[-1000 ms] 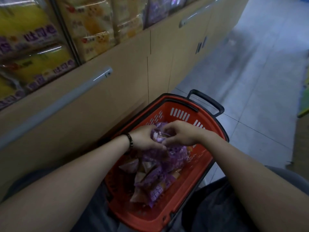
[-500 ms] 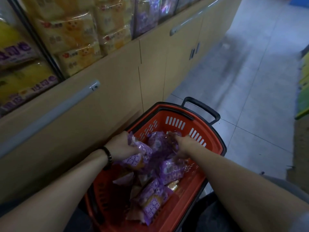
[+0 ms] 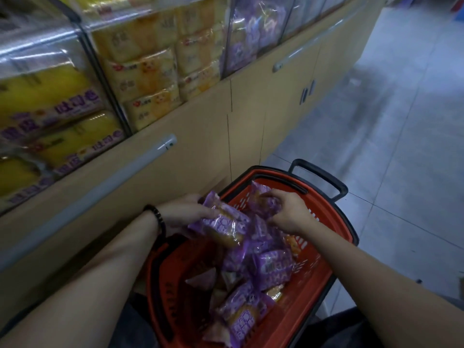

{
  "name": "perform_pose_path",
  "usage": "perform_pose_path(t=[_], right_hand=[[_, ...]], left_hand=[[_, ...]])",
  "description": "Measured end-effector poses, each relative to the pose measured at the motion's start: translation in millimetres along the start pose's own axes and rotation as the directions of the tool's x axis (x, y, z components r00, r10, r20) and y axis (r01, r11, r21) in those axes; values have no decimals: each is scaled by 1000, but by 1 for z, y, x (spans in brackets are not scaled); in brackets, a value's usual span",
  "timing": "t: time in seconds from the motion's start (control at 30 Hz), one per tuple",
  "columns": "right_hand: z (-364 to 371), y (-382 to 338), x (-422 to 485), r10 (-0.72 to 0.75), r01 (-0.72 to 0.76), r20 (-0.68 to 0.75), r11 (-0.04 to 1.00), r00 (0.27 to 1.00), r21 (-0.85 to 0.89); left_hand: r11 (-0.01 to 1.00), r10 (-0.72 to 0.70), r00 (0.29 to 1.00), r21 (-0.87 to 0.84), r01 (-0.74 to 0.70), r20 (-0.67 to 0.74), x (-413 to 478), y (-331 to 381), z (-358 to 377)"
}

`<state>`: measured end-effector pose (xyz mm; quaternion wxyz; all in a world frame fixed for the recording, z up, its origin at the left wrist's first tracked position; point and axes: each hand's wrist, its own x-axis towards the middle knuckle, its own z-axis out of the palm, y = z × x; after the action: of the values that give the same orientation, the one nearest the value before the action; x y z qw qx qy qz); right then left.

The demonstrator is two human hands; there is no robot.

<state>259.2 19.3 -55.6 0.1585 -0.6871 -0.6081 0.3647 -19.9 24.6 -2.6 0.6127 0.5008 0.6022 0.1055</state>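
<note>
Red basket [image 3: 324,222]: purple snack packets [image 3: 273,270], white lettering blurred, unreadable. Left grip [image 3: 182,214] curls round raised packet [image 3: 221,226]; right grip [image 3: 292,213] pinches rear packet [image 3: 262,199] above the pile.

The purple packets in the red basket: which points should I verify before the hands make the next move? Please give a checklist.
1. Left hand grips a purple packet: ok.
2. Right hand pinches a second packet: ok.
3. Second packet free of the pile: cannot tell.
4. Basket handle clear of both hands: ok.
5. Room in the purple shelf bin: cannot tell.
</note>
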Motion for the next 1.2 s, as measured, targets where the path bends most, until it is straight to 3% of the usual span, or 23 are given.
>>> perform_pose_path(t=[0.1,0.2,0.3,0.4,0.5,0.6,0.7,0.8,0.87,0.97,1.07,1.13,1.2], right_hand=[[-10,-17,-20,-150,145,1,959,989,245],[-21,-39,-39,-129,133,-49,798,990,588],[-21,-52,-57,-158,207,-135,727,978,655],[-11,-51,-63,-199,286,-215,785,956,550],[-14,-54,-67,-66,171,-175,697,982,696],[-22,-60,-68,-48,68,-49,580,998,812],[-33,-71,-80,-100,146,-107,672,989,726],[-38,-79,-89,-116,262,-272,757,955,598],[-42,-82,-92,-103,266,-304,782,947,563],[-61,-89,-90,-137,257,-255,810,957,528],[-103,-109,-100,-204,275,-276,928,939,250],[-135,-129,-110,-344,386,-342,921,874,60],[-165,-148,-115,-532,544,-305,838,790,-52]], left_hand=[[995,13,999,-97,-9,39,-8,7,-5],[990,84,996,-113,-83,7,-12,15,-6],[975,105,994,-192,-109,-29,-20,21,-5],[955,139,985,-251,-160,-99,-27,29,-6],[939,181,966,-259,-226,-187,-37,41,-3],[909,123,974,-373,-186,-188,-44,48,5],[907,134,989,-394,-149,-66,-59,54,19],[918,273,958,-276,-285,-84,-75,65,30],[924,352,916,-82,-373,-192,-82,72,32],[905,423,862,179,-386,-281,-103,99,33],[840,520,812,331,-430,-266,-121,134,27],[795,555,799,429,-429,-230,-136,162,23],[733,608,771,508,-453,-189,-147,187,17]])
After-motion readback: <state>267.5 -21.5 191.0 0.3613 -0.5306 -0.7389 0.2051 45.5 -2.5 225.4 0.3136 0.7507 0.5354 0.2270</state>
